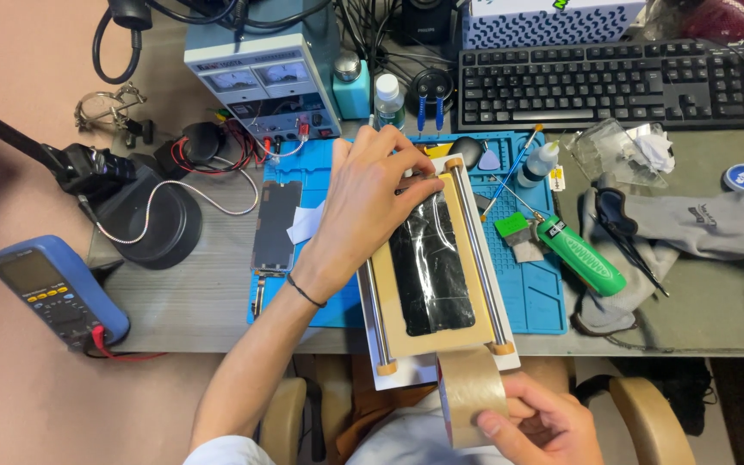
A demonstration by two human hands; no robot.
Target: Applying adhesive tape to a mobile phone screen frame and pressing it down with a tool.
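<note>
My left hand (365,207) lies flat on the far end of a tan jig (479,284) with two metal rails, fingers pressing the top edge of a black phone screen (430,269) that lies in it. My right hand (537,425) at the near edge pinches a wide tan strip (468,387) that comes off the jig's near end. The jig rests on a blue work mat (536,297).
A loose phone panel (275,226) lies left on the mat. Green bottle (580,257), tweezers, grey glove (699,226) sit to the right. Keyboard (613,82) and power supply (260,77) stand behind. A multimeter (55,291) and a black stand (152,226) are at left.
</note>
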